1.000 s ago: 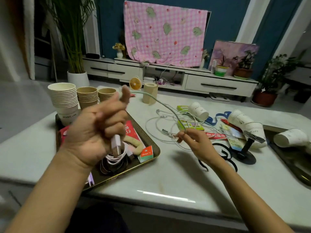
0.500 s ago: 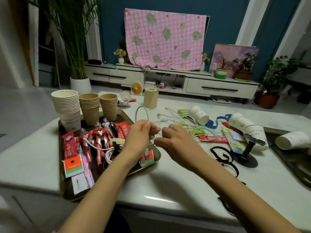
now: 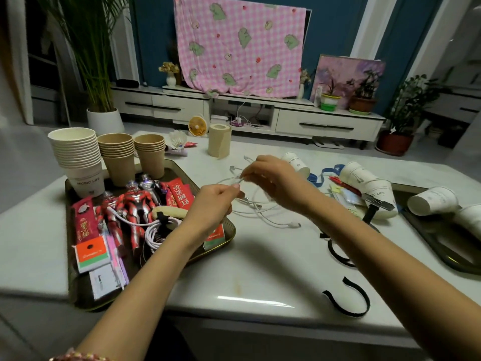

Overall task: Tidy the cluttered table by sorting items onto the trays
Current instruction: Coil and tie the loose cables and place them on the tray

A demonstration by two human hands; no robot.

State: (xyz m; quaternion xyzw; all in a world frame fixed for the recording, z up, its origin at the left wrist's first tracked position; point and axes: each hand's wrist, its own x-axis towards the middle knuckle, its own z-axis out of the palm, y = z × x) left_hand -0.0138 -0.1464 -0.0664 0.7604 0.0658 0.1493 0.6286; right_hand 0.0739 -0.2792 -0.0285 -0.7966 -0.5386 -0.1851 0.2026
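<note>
Untangling the white cable [image 3: 256, 204] is the step in hand, over the table [image 3: 247, 269] just right of the left tray [image 3: 80, 293]. Left hand [image 3: 212, 204] pinches one strand between thumb and fingertips, other fingers curled. Right hand [image 3: 273, 179] pinches another strand near a plug end. The slack lies in loose loops on the table beneath. Next, I'd guess: coil it tight and place it by the coiled cable [image 3: 153, 233] on the left tray. Can't tell whether it's one cable or several. Right tray [image 3: 440, 254] is cut off at the frame edge.

Bare tabletop [image 3: 260, 261] btwn trays [image 3: 145, 290].
</note>
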